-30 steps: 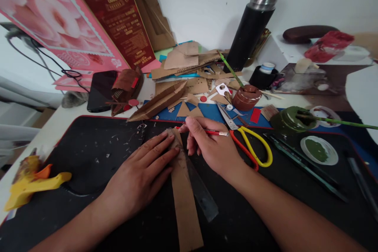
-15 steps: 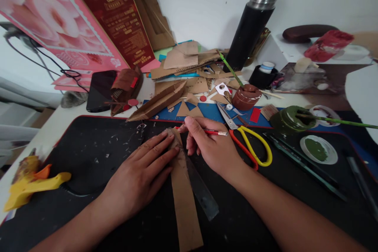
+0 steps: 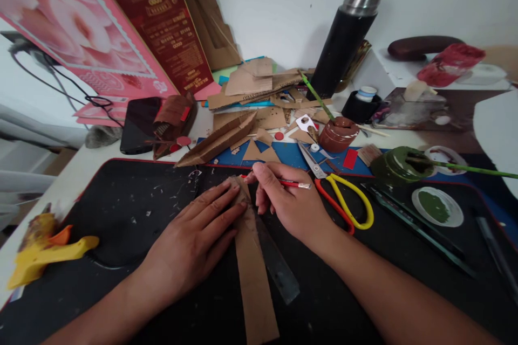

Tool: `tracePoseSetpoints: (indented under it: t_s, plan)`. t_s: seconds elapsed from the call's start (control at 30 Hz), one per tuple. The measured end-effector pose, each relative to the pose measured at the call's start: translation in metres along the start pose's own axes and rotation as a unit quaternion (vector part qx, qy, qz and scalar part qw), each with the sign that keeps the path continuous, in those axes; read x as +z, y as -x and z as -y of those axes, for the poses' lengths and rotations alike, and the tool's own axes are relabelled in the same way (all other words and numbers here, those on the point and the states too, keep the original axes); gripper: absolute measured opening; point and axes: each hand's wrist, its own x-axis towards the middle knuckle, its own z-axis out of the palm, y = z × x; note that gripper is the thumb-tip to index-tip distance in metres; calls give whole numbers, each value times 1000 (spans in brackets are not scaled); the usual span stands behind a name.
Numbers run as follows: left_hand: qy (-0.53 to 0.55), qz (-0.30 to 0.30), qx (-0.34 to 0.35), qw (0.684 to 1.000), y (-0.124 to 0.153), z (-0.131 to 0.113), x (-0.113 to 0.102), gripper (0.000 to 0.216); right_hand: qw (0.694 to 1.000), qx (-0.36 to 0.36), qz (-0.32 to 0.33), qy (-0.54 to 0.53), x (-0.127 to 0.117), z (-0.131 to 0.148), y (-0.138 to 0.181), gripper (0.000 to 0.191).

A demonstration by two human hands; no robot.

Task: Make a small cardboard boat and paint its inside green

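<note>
My left hand lies flat with its fingers stretched over the upper end of a brown cardboard strip and a clear ruler. The ruler crosses the strip at a slant, and its lower end sticks out to the right over the black mat. Pinched in my right hand is a red pencil, its point at the strip's top end beside my left fingertips. My fingers partly hide the tip and the ruler's upper part.
Scissors with yellow and red handles lie right of my right hand. Further right are a green paint jar and a paint lid. A yellow glue gun lies left. Cardboard scraps, a brown jar and a black flask stand behind.
Both hands, the ruler and the strip keep nearly the same places. The pencil's back end has dipped slightly, and the whole view has shifted a little.
</note>
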Motion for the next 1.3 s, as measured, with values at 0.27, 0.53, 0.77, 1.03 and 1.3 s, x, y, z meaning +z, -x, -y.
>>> tracePoseSetpoints:
  t_s: [0.27,0.53,0.77,1.03,1.3]
  plan:
    - [10,0,-5,1000,1,0,0,54,1000,-8,1,-1,0,0,0,48]
    - [9,-2,-4,1000,1,0,1,55,1000,-8,5,4,1,1,0,48]
    - [-11,0,4,1000,0,0,1,45,1000,-13,12,2,0,1,0,49]
    - [-13,1,5,1000,-1,0,0,42,1000,-19,5,2,1,0,0,47]
    - [-15,2,9,1000,-1,0,0,43,1000,-16,7,9,0,-1,-1,48]
